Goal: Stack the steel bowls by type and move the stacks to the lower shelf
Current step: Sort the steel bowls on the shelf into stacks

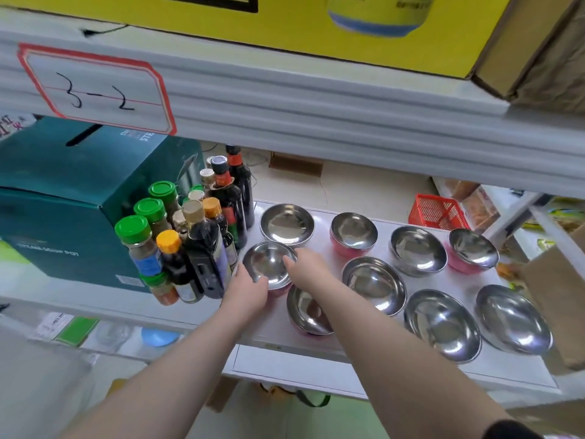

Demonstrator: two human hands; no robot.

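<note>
A: Shelf tag, what does it read?

B: Red-bordered label (95, 90) on the upper shelf edge, handwritten "3-2". Teal box (72, 198) beneath it, printed "SOUP POT" on the near face; first word too blurred to read. Another partial print, "STE", near its top corner. Yellow carton (285, 30) overhead, writing not legible.

A: Bowls?

B: Nine on the white shelf (364, 372), all upright, none stacked. Five plain steel, four with pink undersides. Pink ones: front left bowl (269, 264), near bowl (308, 312) just under the right forearm, back middle bowl (354, 232), back right bowl (473, 250). Plain: back left bowl (287, 224), the rest spread along the right half.

A: Hands?

B: Left hand (250, 288) curled round the near-left rim of the front left bowl, fingers against its outer wall. Right hand (305, 266) at the right rim of that bowl, thumb tip hooked over the edge into it, other fingers tucked beneath, out of sight. Bowl gripped from both sides; cannot tell if it is off the shelf.

A: Neighbours?

B: Cluster of sauce bottles and spice jars (190, 236) just left of the held bowl, green and orange caps, labels unreadable. Red basket (438, 212) beyond the shelf, well apart.
</note>
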